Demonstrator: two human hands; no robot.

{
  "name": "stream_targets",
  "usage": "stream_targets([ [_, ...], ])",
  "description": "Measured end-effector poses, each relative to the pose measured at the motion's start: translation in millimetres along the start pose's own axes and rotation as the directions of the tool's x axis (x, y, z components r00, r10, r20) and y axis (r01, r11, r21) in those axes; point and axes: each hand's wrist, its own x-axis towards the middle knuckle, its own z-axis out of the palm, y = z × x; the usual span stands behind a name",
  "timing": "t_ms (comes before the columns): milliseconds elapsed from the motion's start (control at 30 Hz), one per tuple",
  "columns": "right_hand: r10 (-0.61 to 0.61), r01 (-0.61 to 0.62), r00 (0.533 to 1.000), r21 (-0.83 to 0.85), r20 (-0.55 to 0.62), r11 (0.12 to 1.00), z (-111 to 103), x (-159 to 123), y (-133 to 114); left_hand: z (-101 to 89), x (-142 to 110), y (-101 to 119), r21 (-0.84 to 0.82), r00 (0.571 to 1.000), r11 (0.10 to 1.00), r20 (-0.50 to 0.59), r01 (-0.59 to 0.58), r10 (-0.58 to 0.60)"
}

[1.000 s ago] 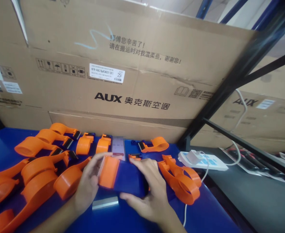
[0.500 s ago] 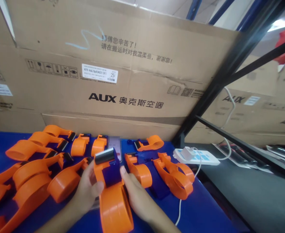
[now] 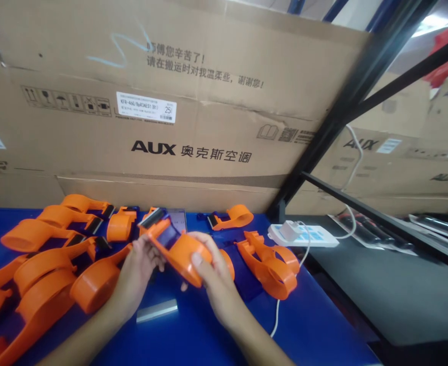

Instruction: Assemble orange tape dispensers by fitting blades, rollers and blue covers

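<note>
An orange tape dispenser (image 3: 188, 254) with a dark blue part and a black roller is held tilted above the blue table. My right hand (image 3: 212, 274) grips its round ring, thumb on the near side and fingers behind. At the roller end, my left hand (image 3: 144, 262) has curled fingers against the dispenser's edge; their exact contact is partly hidden. Below the hands, a grey metallic strip (image 3: 157, 311) lies on the tabletop. Just left of my left hand rests another orange dispenser (image 3: 96, 284).
Several more orange dispensers (image 3: 44, 269) cover the left side, and a few (image 3: 272, 269) lie right. A phone (image 3: 178, 219) lies behind the hands. A white power strip (image 3: 304, 235) with a cable sits by the black rack post (image 3: 315, 137). A large carton (image 3: 193, 117) stands behind.
The dispenser has turned and tipped, its roller end swinging left. My right hand has gone from its side to its ring. The metallic strip on the table is now plainly visible.
</note>
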Motion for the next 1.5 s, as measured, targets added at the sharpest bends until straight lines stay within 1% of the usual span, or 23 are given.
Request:
stream_targets([
  [67,-0.007,0.020,0.995,0.132,-0.095,0.991,-5,6,0,-2.3,4,2,0.000,1.000,1.000,-0.001,0.001,-0.001],
  [133,-0.032,0.074,0.979,0.209,-0.200,0.975,-10,10,-4,-5.4,5,2,0.091,0.999,0.996,-0.036,-0.016,0.020],
  [200,-0.039,0.108,0.962,0.246,-0.271,0.963,-14,12,-10,-7.9,3,2,0.288,0.998,0.957,-0.018,-0.046,0.053],
  [267,-0.032,0.114,0.955,0.265,-0.294,0.957,-16,12,-15,-8.8,-3,0,0.507,0.994,0.857,0.098,-0.098,0.056],
  [300,-0.021,0.103,0.958,0.274,-0.286,0.956,-16,11,-16,-8.6,-7,0,0.602,0.982,0.785,0.182,-0.148,0.046],
  [367,0.008,0.066,0.969,0.291,-0.247,0.954,-15,10,-17,-7.8,-13,-1,0.744,0.932,0.594,0.360,-0.304,0.026],
  [433,0.046,0.014,0.981,0.303,-0.188,0.953,-13,9,-17,-8.5,-15,-3,0.815,0.870,0.345,0.494,-0.466,0.008],
  [467,0.064,-0.014,0.986,0.305,-0.154,0.952,-12,8,-16,-10.0,-15,-4,0.827,0.848,0.221,0.529,-0.517,0.002],
  [500,0.079,-0.038,0.989,0.304,-0.124,0.952,-10,7,-16,-12.3,-14,-6,0.833,0.837,0.106,0.546,-0.543,-0.003],
  [567,0.094,-0.065,0.992,0.290,-0.089,0.955,-8,6,-15,-18.9,-11,-10,0.837,0.840,-0.074,0.543,-0.542,-0.009],
  [600,0.093,-0.067,0.992,0.279,-0.083,0.958,-7,5,-15,-22.6,-9,-12,0.836,0.845,-0.139,0.534,-0.531,-0.012],
  [667,0.086,-0.061,0.993,0.258,-0.086,0.964,-5,4,-15,-29.1,-7,-15,0.829,0.853,-0.223,0.521,-0.512,-0.022],
  [767,0.086,-0.061,0.992,0.256,-0.088,0.965,-6,4,-16,-33.9,-5,-17,0.827,0.864,-0.267,0.501,-0.494,-0.049],
  [833,0.087,-0.062,0.993,0.265,-0.085,0.962,-7,5,-17,-33.6,-5,-17,0.828,0.867,-0.266,0.492,-0.494,-0.079],
  [900,0.090,-0.067,0.993,0.269,-0.075,0.961,-7,5,-18,-31.6,-6,-16,0.820,0.856,-0.247,0.502,-0.516,-0.123],
  [967,0.101,-0.081,0.993,0.267,-0.062,0.960,-6,3,-18,-28.7,-7,-17,0.808,0.832,-0.203,0.530,-0.554,-0.164],
  [1033,0.121,-0.105,0.992,0.261,-0.044,0.960,-5,2,-16,-25.2,-9,-19,0.794,0.802,-0.130,0.570,-0.594,-0.178],
  [1100,0.134,-0.125,0.991,0.251,-0.019,0.960,-4,2,-12,-21.5,-9,-21,0.775,0.771,-0.054,0.616,-0.630,-0.158],
  [1167,0.131,-0.128,0.991,0.246,0.006,0.961,-4,3,-6,-18.3,-8,-21,0.750,0.747,-0.024,0.654,-0.661,-0.117],
  [1233,0.121,-0.123,0.992,0.258,0.024,0.958,-4,5,-2,-15.6,-6,-20,0.742,0.743,-0.055,0.664,-0.669,-0.084],
  [1300,0.128,-0.130,0.991,0.285,0.025,0.950,-3,5,-2,-13.3,-6,-16,0.754,0.764,-0.130,0.641,-0.644,-0.075],
  [1400,0.177,-0.172,0.984,0.326,0.013,0.930,0,5,-7,-13.1,-15,-4,0.751,0.789,-0.275,0.612,-0.601,-0.052],
  [1500,0.255,-0.252,0.966,0.391,0.044,0.885,3,3,-13,-26.4,-32,19,0.695,0.767,-0.441,0.641,-0.568,0.022],
])
